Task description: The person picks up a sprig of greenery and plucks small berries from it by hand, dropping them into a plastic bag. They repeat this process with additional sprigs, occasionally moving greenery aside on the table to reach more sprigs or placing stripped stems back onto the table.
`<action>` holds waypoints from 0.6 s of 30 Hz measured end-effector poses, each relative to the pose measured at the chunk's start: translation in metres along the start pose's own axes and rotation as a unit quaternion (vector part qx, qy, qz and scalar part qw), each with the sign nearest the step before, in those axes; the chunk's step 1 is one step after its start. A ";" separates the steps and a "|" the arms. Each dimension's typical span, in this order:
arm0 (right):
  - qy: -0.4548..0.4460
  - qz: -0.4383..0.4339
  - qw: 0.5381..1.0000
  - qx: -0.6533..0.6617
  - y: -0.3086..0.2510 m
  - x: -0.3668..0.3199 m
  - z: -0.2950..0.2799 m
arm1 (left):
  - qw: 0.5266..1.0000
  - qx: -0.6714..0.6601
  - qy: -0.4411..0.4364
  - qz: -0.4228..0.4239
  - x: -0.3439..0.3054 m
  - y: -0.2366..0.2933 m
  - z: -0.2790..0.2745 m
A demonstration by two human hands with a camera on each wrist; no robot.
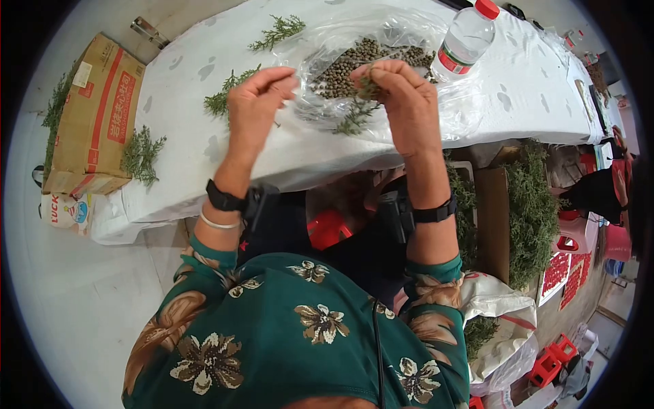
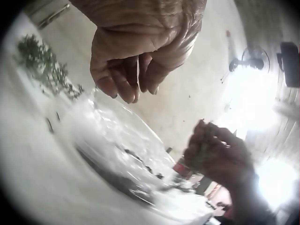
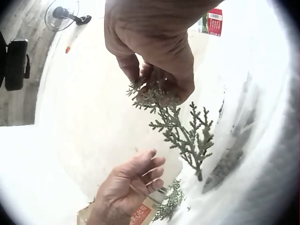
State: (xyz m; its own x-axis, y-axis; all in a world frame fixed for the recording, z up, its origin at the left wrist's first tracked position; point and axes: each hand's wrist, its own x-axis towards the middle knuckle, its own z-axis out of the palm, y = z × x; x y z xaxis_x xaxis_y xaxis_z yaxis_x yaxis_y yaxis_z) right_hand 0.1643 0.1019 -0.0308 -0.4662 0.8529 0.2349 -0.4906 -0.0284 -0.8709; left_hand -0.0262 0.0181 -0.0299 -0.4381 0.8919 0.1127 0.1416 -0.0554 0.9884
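My right hand (image 1: 412,102) pinches a green sprig (image 1: 355,117) over the near edge of a clear plastic bag (image 1: 460,112) that holds small brown round pieces (image 1: 340,73). In the right wrist view the sprig (image 3: 187,136) hangs from the fingertips of that hand (image 3: 152,42), its stem end pointing down. Left of the bag, my left hand (image 1: 257,102) hovers with loosely bent fingers. The left wrist view shows a gap between thumb and fingers of this hand (image 2: 140,51), with nothing held. Other sprigs (image 1: 219,102) lie on the white cloth beyond it.
A cardboard box (image 1: 102,116) stands at the table's left, with a sprig (image 1: 143,155) beside it. A red-capped water bottle (image 1: 466,42) stands on the bag's right side. Boxed greenery (image 1: 531,211) and a white sack (image 1: 501,300) are at the lower right. Someone in dark clothes (image 1: 593,194) is at far right.
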 end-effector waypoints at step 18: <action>0.020 0.075 0.996 0.053 -0.016 -0.001 -0.007 | 0.811 0.503 -0.172 0.245 0.078 -0.050 0.025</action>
State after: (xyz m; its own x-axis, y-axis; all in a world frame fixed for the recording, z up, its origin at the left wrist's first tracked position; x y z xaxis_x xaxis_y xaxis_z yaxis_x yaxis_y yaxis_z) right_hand 0.1776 0.1050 -0.0201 -0.5121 0.8546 0.0863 -0.4927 -0.2100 -0.8445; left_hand -0.0456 0.1011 -0.0734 0.1392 0.9555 0.2601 0.9520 -0.2014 0.2305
